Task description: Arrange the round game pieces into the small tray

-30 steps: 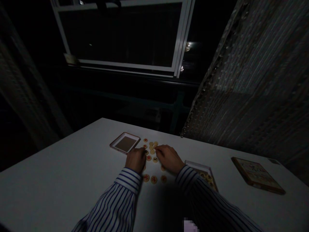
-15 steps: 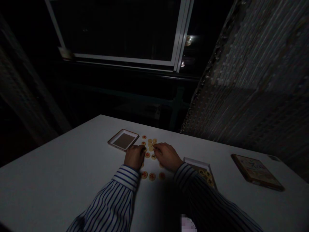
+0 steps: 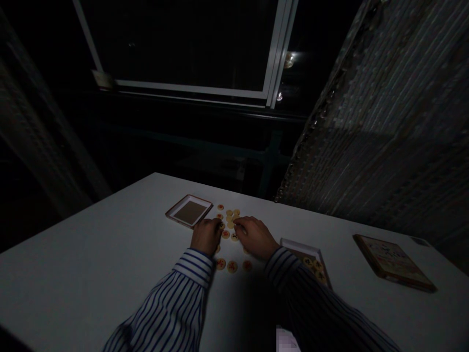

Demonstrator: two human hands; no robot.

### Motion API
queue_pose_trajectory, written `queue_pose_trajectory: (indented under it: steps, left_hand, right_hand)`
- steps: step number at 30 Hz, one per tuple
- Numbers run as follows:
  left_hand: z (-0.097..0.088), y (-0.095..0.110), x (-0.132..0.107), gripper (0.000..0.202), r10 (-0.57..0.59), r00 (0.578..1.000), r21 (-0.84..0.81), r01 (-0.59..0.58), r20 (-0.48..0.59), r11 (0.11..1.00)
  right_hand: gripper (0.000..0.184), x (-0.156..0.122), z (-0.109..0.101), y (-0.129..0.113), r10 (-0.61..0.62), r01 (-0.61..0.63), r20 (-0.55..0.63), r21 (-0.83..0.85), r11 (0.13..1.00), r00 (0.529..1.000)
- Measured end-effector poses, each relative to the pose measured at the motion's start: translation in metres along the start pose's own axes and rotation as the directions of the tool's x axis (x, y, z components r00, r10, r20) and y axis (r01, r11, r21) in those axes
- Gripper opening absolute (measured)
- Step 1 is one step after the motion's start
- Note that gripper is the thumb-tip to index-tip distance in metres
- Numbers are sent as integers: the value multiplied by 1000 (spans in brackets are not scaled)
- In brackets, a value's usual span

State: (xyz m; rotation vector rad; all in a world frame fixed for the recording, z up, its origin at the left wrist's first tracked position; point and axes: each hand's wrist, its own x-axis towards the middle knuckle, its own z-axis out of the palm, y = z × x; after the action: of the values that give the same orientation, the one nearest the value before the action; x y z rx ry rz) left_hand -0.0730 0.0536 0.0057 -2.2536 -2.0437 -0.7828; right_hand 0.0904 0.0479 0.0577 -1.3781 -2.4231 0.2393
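Observation:
Several round yellow game discs [image 3: 230, 218] with red or black marks lie scattered on a white table [image 3: 91, 274]. My left hand [image 3: 205, 235] rests among them with its fingers curled down onto a disc near an open shallow box. My right hand [image 3: 255, 236] sits just beside it, fingers bent and pinching at a disc in the middle of the cluster. Three more discs [image 3: 232, 266] lie in a row close to my striped cuffs. What each fingertip grips is too dark to make out.
An open shallow box [image 3: 189, 211] with a brown floor lies left of the discs. A second tray [image 3: 307, 256] holding discs sits by my right forearm. A flat printed box lid [image 3: 393, 262] lies far right. Behind the table are a dark window and a curtain.
Both hands stay over the disc cluster with only slight finger shifts. The view has drifted a little as my head moved.

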Motion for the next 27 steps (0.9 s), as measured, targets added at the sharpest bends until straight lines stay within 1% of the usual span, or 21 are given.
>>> queue_pose_trajectory:
  steps: [7,12,16,20,27]
  left_hand:
    - [4,-3,1,23,21,1000,29,-21,-18,999]
    - [0,-1,1,24,38,999,-23,-39,-27,999]
    - [-3,1,1,27,18,996,-80,-25,-86,997]
    - [-7,3,1,29,43,989,-119,-61,-144,991]
    - [-14,6,0,30,41,978,-193,-81,-203,978]
  right_hand:
    - [32,0,1,2,-39,40,-41,8,999,998]
    - [32,-1,1,2,-38,38,-40,7,999,998]
    - [32,-1,-2,0,-21,21,-25,-5,1000,999]
    - [32,-1,-6,-2,7,-7,-11,-9,1000,1000]
    - [31,-3,-10,-1,-18,20,-59,24,1000,998]
